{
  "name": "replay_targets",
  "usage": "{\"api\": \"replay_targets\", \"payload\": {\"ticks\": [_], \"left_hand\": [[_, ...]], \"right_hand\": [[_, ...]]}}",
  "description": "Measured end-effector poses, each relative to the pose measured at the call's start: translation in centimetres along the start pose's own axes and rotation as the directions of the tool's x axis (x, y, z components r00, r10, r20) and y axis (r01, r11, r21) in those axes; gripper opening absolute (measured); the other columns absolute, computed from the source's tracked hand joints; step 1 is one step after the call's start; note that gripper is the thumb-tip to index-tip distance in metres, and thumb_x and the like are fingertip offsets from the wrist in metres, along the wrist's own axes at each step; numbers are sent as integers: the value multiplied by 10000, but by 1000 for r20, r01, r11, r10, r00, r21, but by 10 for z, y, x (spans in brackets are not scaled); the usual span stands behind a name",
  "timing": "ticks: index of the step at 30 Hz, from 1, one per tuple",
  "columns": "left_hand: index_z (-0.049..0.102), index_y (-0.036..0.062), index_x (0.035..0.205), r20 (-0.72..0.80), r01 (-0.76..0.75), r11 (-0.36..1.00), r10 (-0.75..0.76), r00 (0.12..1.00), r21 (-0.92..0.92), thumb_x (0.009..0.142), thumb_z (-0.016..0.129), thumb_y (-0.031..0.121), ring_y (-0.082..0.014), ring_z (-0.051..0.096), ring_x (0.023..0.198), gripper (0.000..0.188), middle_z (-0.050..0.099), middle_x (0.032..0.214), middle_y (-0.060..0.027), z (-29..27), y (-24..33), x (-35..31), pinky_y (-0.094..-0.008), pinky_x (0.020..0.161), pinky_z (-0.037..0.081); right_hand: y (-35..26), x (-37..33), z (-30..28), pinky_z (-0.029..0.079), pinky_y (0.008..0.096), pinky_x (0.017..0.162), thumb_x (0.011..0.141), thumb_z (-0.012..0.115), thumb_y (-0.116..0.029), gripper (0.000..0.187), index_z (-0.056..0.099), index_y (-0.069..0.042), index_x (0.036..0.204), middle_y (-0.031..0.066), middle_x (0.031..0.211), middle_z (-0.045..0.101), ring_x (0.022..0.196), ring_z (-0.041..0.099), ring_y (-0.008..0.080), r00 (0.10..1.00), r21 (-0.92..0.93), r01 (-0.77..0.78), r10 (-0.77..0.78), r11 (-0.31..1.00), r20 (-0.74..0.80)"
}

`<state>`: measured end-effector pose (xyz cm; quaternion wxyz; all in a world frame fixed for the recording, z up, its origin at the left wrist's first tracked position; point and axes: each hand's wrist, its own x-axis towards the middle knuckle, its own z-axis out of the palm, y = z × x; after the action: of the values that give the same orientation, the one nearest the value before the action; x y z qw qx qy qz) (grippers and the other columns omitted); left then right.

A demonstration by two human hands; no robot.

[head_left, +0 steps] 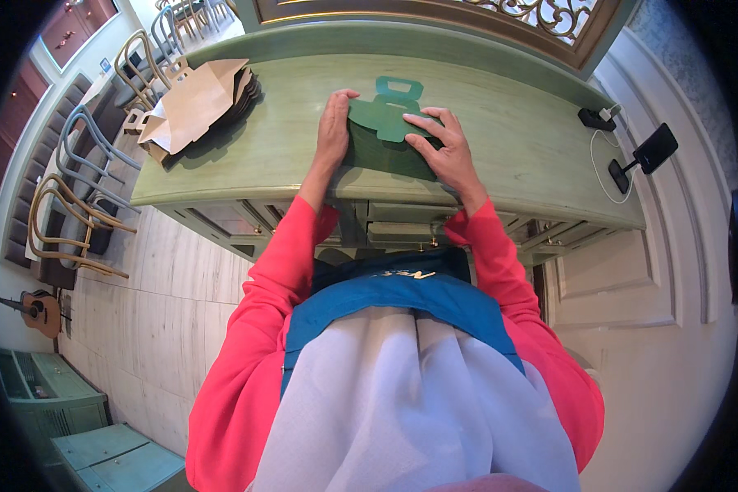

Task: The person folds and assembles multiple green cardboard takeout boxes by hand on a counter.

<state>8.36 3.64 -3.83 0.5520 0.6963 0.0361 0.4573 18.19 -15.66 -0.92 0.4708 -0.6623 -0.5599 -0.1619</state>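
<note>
A green cardboard carry box (392, 123) with a cut-out handle stands on the green wooden counter (287, 90). Its handle flap lies toward the far side, and its dark green front faces me. My left hand (333, 129) is pressed along the box's left side, fingers together. On the right, my right hand (443, 148) grips the box with its fingers bent over the top flap and the thumb near the front edge. Part of the box's right side is hidden behind that hand.
Several flat brown cardboard boxes (195, 107) are stacked at the counter's left end. To the right sit a black phone stand (623, 174) with a phone, a white cable and a black socket block (596, 120). Drawers with knobs line the counter front.
</note>
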Motion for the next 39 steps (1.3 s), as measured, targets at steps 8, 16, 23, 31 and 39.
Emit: {"api": "replay_targets", "payload": {"ticks": [8,16,23,31,39], "left_hand": [[560,53,1146,-144,-309,769,457,878,560,888,558,233,-279,494,1023,315,531,1117,-114,0,33,-34,-372,903,363],[610,123,1112,276,-427,546,339,899,721,742,696,179,-232,490,879,384,523,905,-59,3,45,-73,-362,771,355],[590,119,1106,378,-462,502,266,887,731,748,683,193,-237,473,862,377,499,884,-59,6,56,-63,-372,769,353],[562,116,1136,383,-434,454,203,901,778,753,661,151,-237,469,868,397,491,886,-63,15,59,-65,-364,757,367],[563,101,1130,404,-452,474,205,892,756,747,649,121,-243,470,865,393,488,888,-71,15,59,-65,-366,752,374]], "right_hand": [[-6,3,2,434,373,864,714,722,-194,482,586,-81,1162,101,1044,571,981,518,288,999,-64,-27,26,998,-30],[-10,5,5,438,382,857,698,714,-172,450,588,-77,1119,103,1037,569,979,518,296,997,-80,-66,63,995,-44],[-6,4,3,424,356,890,702,729,-149,461,599,-68,1137,103,1056,582,1009,534,275,996,-101,-82,77,992,-54],[-4,4,3,429,370,873,692,733,-175,464,599,-78,1125,92,1056,591,983,536,281,996,-138,-66,57,988,-62],[-1,7,1,429,379,868,693,736,-213,455,606,-73,1106,100,1043,600,970,536,295,998,-34,-51,50,998,-46]]}}
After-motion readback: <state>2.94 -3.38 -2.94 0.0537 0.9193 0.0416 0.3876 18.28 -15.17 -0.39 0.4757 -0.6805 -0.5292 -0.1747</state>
